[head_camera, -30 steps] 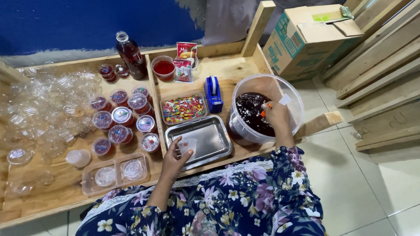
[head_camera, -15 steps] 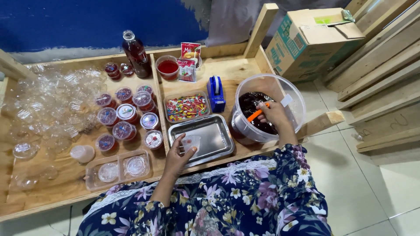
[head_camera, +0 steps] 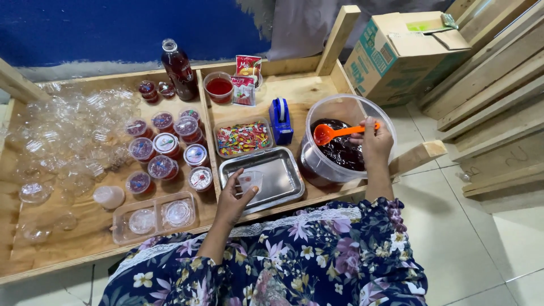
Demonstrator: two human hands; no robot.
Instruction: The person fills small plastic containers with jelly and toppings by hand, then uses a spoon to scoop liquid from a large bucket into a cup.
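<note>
My right hand (head_camera: 376, 139) grips an orange spoon (head_camera: 334, 133) by its handle, the bowl lifted over the dark red jelly inside a large clear tub (head_camera: 340, 107). My left hand (head_camera: 233, 197) holds a small clear plastic cup (head_camera: 250, 181) upright above the near left corner of a steel tray (head_camera: 280, 177). The cup looks empty. My flowered sleeves fill the bottom of the view.
Several filled, lidded cups (head_camera: 164, 148) stand left of the tray, beside a heap of empty clear cups (head_camera: 73, 130). Behind sit a box of coloured sweets (head_camera: 243, 137), a blue tape dispenser (head_camera: 280, 119), a dark bottle (head_camera: 178, 69), a red-filled cup (head_camera: 219, 87), sachets (head_camera: 247, 76), a cardboard box (head_camera: 399, 51).
My right hand has raised the orange spoon out of the jelly to the tub's top. My left hand has brought the small cup up over the tray's corner.
</note>
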